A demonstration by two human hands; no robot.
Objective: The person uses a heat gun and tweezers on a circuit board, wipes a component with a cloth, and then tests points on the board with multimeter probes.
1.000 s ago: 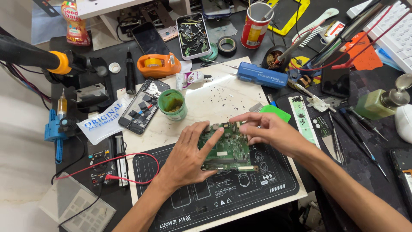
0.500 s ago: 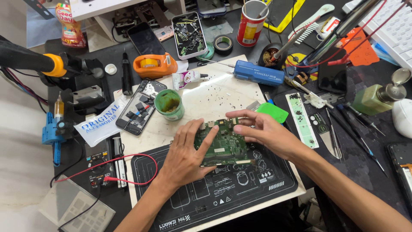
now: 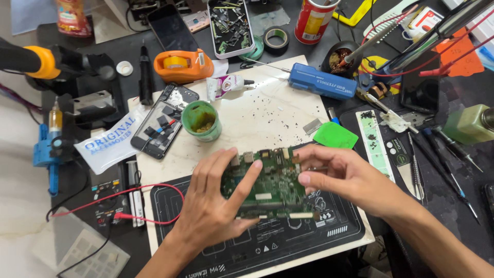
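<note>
Two hands grip a green circuit board (image 3: 267, 186) over the black mat (image 3: 288, 242): left hand (image 3: 213, 206) and right hand (image 3: 345, 177) clamp opposite edges. Green cup (image 3: 201, 121) holds brownish paste; tray (image 3: 229, 25) holds small parts.

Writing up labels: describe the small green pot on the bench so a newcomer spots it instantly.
Start at the pale work board in the middle of the bench. Near its left edge, just above the left hand holding the green circuit board, stands the small green pot, right of the opened phone. It is the only round, open, green-walled tub there, with brownish paste inside.
</note>
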